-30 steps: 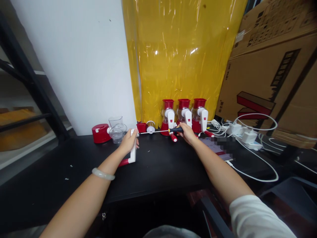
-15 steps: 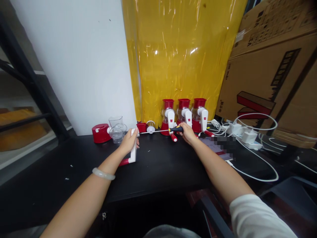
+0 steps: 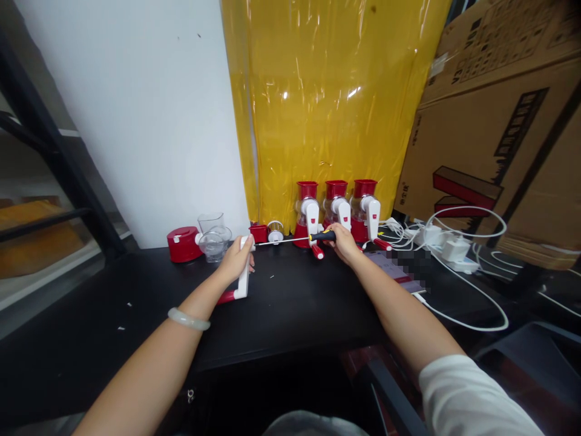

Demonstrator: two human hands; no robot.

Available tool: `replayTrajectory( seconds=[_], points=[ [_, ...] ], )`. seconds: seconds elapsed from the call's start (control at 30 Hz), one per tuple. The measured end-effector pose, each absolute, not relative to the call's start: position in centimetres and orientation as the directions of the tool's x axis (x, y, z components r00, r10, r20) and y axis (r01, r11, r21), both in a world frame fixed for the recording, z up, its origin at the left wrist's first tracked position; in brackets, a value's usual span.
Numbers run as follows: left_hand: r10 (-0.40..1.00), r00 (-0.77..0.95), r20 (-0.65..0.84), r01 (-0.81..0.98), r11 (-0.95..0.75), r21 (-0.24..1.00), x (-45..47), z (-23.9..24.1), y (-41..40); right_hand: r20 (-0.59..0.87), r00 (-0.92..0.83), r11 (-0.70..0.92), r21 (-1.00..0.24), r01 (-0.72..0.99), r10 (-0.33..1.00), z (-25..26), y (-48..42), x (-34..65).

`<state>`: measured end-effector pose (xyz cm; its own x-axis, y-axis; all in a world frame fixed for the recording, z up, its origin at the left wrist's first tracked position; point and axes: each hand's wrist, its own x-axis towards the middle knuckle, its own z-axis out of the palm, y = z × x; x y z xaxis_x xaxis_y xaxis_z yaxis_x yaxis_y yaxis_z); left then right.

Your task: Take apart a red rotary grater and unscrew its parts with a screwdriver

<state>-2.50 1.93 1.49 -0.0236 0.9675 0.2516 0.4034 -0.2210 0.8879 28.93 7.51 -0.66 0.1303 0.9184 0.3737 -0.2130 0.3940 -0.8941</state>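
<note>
Screwdriver (image 3: 297,239) in right hand (image 3: 344,244) points at crank (image 3: 244,280) in left hand (image 3: 233,261).

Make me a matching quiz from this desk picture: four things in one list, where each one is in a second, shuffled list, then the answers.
Things:
1. screwdriver
2. white crank handle
3. clear cup
4. red grinders

Places:
a. in the left hand
b. in a row before the yellow sheet
c. in the right hand
d. beside the red round part

Pairs: 1-c, 2-a, 3-d, 4-b
</note>
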Motion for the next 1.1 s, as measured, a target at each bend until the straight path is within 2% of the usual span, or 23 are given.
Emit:
replayTrajectory(
  seconds=[0.47, 0.57, 0.8, 1.1],
  points=[
    [0.966, -0.06, 0.253, 0.357, -0.216, 0.909, -2.6, 1.3, 2.3, 0.239, 0.059, 0.242, -0.882, -0.405, 0.969, 0.2, 6.6, 28.5],
    [0.965, -0.061, 0.253, 0.353, -0.216, 0.91, -2.7, 1.3, 2.3, 0.223, 0.044, 0.222, -0.889, -0.401, 0.974, 0.2, 6.5, 28.5],
    [0.962, -0.061, 0.267, 0.356, -0.229, 0.906, -2.9, 1.0, 2.7, 0.196, 0.028, 0.197, -0.951, -0.237, 0.98, -0.3, 6.8, 28.9],
    [0.962, -0.066, 0.264, 0.363, -0.223, 0.905, -3.1, 1.0, 2.9, 0.144, 0.056, 0.155, -0.906, -0.393, 0.988, 0.0, 6.4, 28.4]
  ],
)
